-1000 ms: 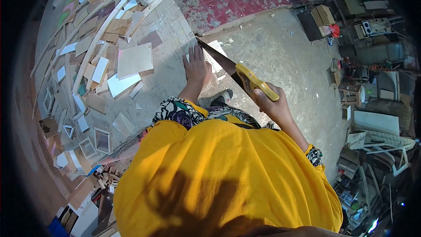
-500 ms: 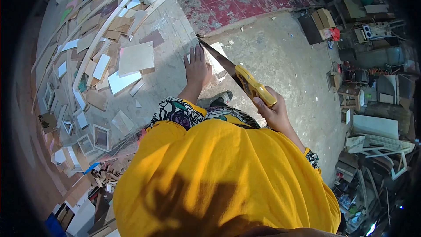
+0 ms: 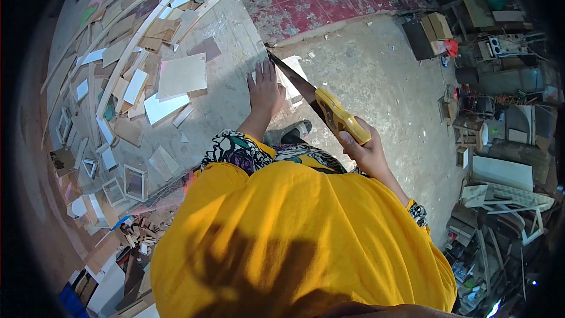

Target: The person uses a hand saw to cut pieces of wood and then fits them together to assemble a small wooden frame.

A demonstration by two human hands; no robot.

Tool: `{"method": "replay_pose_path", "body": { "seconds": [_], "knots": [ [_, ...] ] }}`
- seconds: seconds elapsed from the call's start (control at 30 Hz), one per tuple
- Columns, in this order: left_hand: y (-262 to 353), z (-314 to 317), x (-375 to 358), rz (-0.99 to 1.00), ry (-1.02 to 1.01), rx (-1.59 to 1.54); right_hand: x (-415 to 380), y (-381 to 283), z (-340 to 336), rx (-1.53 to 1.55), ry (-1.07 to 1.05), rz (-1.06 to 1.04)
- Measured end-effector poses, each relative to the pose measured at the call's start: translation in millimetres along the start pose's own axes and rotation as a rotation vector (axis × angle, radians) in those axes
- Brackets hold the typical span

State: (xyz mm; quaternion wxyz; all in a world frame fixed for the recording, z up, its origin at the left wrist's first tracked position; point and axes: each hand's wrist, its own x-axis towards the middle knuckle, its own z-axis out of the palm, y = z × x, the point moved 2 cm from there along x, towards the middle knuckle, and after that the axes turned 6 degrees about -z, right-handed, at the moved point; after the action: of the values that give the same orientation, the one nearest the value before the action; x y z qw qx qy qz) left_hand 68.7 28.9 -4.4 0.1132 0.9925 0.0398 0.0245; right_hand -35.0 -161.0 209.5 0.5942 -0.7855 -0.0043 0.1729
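My right hand [image 3: 364, 144] grips the yellow handle of a handsaw [image 3: 332, 108]. Its dark blade slants up and left, with the tip by the table edge, just beyond my left fingertips. Palm down at that edge lies my left hand [image 3: 266, 89], its fingers stretched out and the thumb apart. A pale strip shows beside its fingers; whatever lies under the palm is hidden. Near the blade, a white piece [image 3: 297, 69] shows past the table edge.
Wood offcuts [image 3: 182, 76], long strips and small frames [image 3: 136, 184] cover much of the worktable [image 3: 235, 29] on my left. My foot [image 3: 297, 131] is on the concrete floor [image 3: 376, 82]. Cardboard boxes [image 3: 435, 26] and piled boards [image 3: 500, 172] stand along the right.
Both hands and the saw keep almost the same places. Only a slight shift of the whole view shows.
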Motion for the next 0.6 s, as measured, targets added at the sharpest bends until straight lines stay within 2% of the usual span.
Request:
{"method": "replay_pose_path", "body": {
  "seconds": [0.13,0.2,0.4,0.6],
  "knots": [
    [0.9,-3.4,-0.1,-0.002,-0.024,0.007,1.2,3.2,0.7,-0.006,0.005,-0.015],
    [1.0,-3.8,0.0,-0.001,-0.024,0.022,3.7,7.3,0.0,-0.105,0.002,-0.106],
    [1.3,-1.2,2.6,-0.016,-0.026,0.029,2.7,-0.7,0.1,-0.025,0.009,0.030],
    [1.1,-0.5,2.1,-0.021,-0.009,0.013,0.6,7.9,-4.8,-0.045,0.033,-0.017]
  ]
}}
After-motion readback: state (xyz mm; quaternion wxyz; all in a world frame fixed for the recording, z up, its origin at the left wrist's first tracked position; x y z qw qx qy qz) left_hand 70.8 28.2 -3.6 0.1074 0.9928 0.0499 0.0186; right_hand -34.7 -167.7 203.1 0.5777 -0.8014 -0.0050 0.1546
